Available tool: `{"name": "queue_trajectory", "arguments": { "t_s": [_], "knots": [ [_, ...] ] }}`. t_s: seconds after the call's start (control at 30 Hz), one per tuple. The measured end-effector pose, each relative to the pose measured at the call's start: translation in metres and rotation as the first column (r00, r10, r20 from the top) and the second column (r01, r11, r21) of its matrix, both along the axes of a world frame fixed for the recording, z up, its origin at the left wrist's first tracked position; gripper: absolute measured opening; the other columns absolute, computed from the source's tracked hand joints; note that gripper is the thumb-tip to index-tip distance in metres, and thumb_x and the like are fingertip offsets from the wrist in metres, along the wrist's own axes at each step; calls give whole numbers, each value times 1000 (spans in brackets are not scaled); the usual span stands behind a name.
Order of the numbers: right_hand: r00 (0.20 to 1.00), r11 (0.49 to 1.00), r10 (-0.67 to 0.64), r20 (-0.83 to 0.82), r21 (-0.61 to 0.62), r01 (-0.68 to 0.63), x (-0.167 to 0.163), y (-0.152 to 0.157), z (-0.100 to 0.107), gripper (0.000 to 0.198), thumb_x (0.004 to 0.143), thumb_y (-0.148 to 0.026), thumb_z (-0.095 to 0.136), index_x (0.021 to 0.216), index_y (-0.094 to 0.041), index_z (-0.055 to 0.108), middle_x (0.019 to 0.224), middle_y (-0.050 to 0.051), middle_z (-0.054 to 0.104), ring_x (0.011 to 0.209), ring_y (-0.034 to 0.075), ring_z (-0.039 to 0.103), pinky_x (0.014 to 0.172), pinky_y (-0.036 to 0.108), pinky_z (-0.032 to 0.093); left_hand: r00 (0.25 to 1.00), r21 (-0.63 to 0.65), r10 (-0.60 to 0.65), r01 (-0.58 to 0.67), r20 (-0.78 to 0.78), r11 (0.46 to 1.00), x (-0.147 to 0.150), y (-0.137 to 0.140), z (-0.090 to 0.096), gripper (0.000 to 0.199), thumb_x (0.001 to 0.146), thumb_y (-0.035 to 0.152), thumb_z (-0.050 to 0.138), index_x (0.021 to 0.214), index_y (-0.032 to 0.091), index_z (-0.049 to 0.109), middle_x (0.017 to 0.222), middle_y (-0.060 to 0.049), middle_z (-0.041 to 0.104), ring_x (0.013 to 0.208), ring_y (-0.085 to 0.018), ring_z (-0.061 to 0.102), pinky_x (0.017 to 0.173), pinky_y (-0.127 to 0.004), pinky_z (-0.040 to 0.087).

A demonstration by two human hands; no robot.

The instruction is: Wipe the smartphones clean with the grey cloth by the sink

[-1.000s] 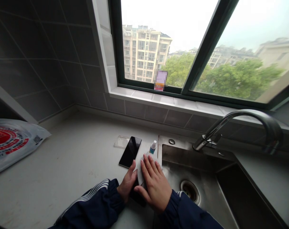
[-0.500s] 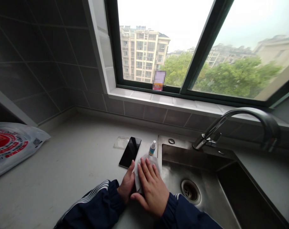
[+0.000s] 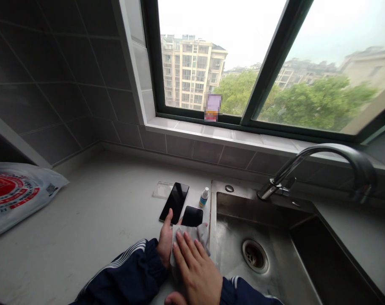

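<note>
My left hand [image 3: 165, 242] holds a smartphone [image 3: 193, 216] from its left side and beneath, thumb up along the edge; the phone's dark upper screen shows. A grey cloth [image 3: 201, 234] covers its lower part. My right hand [image 3: 195, 264] lies with straight fingers flat on the cloth, pressing it against the phone. Just beyond them, a second black smartphone [image 3: 175, 202] lies face up on the counter. A clear phone case [image 3: 162, 189] lies partly behind it. To its right stands a small white-capped spray bottle [image 3: 204, 197] by the sink's edge.
The steel sink [image 3: 224, 237] with its drain is on the right, under a curved chrome faucet [image 3: 319, 148]. A plastic bag [image 3: 17, 192] with red print lies on the counter [image 3: 94, 199] at the left. Behind is a tiled windowsill [image 3: 186, 128] below the window.
My right hand has slid the cloth down toward me along the held phone, uncovering its upper screen. The other phone, case and bottle have stayed put.
</note>
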State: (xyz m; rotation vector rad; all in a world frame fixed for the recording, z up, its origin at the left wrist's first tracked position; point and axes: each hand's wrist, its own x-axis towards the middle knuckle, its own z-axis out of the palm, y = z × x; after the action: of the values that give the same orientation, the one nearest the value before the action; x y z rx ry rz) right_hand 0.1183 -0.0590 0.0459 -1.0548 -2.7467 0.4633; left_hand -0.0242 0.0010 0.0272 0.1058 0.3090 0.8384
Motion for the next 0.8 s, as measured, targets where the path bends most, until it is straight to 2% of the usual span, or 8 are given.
{"name": "queue_trajectory", "arguments": {
  "t_s": [0.13,0.3,0.43,0.5,0.63,0.8],
  "knots": [
    [1000,1000,26,-1,5,-26,3,1,3,86,91,-63,44,154,-16,9,157,10,1,145,31,8,117,47,17,1000,32,30,-30,-1,999,-4,2,-3,79,85,67,37,137,9,44,120,-22,63,108,-35,62,101,-51,37],
    [998,999,-12,55,51,10,9,1,-6,91,87,-65,49,153,-11,15,155,16,3,143,36,11,116,52,20,995,25,86,-85,-57,996,-5,2,-2,83,82,70,38,138,8,41,122,-23,61,108,-36,61,102,-52,35],
    [997,998,10,74,61,-15,8,-2,-14,89,87,-65,49,152,-10,19,156,15,8,143,35,14,115,49,23,995,18,97,-97,-37,995,-6,2,-9,81,83,69,39,141,14,38,127,-21,58,109,-35,60,101,-51,36],
    [997,996,41,64,73,-45,5,-4,-19,86,90,-61,47,152,-10,17,156,15,8,143,34,15,114,47,26,997,47,78,-78,1,996,-10,4,-16,79,84,69,35,142,16,37,131,-21,56,111,-35,59,100,-51,36],
    [992,985,121,37,116,-124,0,-6,-22,74,96,-48,44,153,-11,14,156,12,5,144,32,13,115,44,26,997,161,-45,33,70,986,-17,8,-24,80,86,70,24,143,15,35,138,-21,49,117,-37,55,99,-53,36],
    [999,999,50,14,-1,-50,-3,-2,-10,85,92,-56,49,153,-13,9,157,9,1,145,29,9,118,41,18,990,180,-115,98,86,979,-15,6,-12,90,84,74,18,141,7,38,126,-24,58,110,-35,59,100,-52,35]
  ]
}}
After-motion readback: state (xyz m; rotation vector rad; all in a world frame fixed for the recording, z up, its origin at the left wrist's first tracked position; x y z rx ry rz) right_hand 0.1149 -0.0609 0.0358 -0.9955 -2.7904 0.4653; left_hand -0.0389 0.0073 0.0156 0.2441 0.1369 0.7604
